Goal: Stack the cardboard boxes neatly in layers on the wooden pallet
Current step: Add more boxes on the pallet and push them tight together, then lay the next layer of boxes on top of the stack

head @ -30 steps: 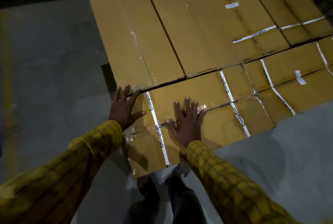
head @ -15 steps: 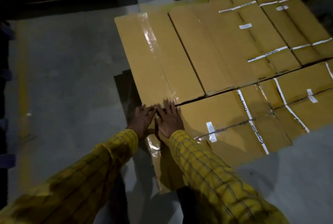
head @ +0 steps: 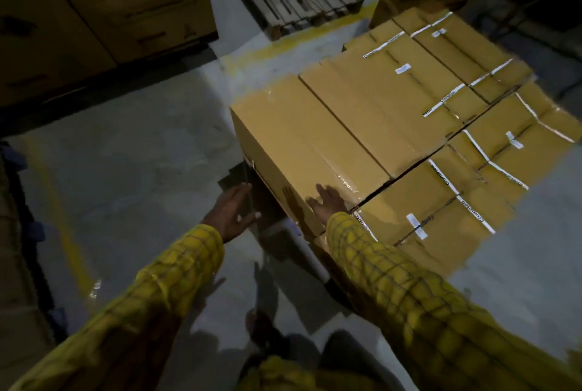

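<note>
Now right hand (head: 327, 201) atop box (head: 302, 139).

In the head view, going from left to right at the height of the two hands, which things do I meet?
Grey floor → left hand → right hand, resting on the corner box → taped box beside it.

grey concrete floor (head: 132, 176), yellow floor line (head: 59, 217)
</note>
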Motion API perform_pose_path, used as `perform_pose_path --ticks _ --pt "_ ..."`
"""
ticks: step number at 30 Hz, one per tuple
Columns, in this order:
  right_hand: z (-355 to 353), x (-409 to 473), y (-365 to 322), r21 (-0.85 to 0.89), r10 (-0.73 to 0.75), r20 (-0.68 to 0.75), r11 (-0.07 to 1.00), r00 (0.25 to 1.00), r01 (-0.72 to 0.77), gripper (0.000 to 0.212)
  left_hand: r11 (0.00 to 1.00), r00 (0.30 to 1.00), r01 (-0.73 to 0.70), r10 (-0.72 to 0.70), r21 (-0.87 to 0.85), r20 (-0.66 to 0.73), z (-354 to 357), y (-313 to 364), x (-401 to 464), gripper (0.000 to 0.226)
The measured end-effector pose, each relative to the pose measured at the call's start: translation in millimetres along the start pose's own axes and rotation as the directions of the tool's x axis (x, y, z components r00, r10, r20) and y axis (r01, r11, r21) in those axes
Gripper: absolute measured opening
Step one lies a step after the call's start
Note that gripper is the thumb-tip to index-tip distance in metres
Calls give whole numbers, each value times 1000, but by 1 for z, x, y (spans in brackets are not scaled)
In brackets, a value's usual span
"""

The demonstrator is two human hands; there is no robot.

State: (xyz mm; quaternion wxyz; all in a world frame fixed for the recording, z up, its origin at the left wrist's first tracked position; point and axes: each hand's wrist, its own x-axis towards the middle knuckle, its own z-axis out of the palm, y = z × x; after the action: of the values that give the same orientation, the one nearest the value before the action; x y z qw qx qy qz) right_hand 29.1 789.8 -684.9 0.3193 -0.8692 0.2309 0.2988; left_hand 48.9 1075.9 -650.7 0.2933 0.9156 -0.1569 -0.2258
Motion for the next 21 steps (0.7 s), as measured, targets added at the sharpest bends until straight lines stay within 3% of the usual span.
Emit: perform_pose_path --ticks 3,7,10,16,21 --pt "-8 -15 -48 326 11 -90 945 996 19 64 999 998 35 -35 -12 -59 -61 -14 2 75" --pt "-25 -18 -98 615 27 -148 786 989 70 67 983 989 72 -93 -168 -117 -117 -20 18 77" --pt "-45 -6 -128 703 31 -190 702 981 114 67 959 979 68 -116 -274 -166 -143 -27 43 70" --pt "-82 76 -185 778 76 -234 612 969 140 69 962 984 20 -67 -272 -164 -217 -54 151 73" --pt "-124 167 -244 894 153 -237 421 959 154 100 937 984 14 -75 -349 -162 -286 -67 278 71"
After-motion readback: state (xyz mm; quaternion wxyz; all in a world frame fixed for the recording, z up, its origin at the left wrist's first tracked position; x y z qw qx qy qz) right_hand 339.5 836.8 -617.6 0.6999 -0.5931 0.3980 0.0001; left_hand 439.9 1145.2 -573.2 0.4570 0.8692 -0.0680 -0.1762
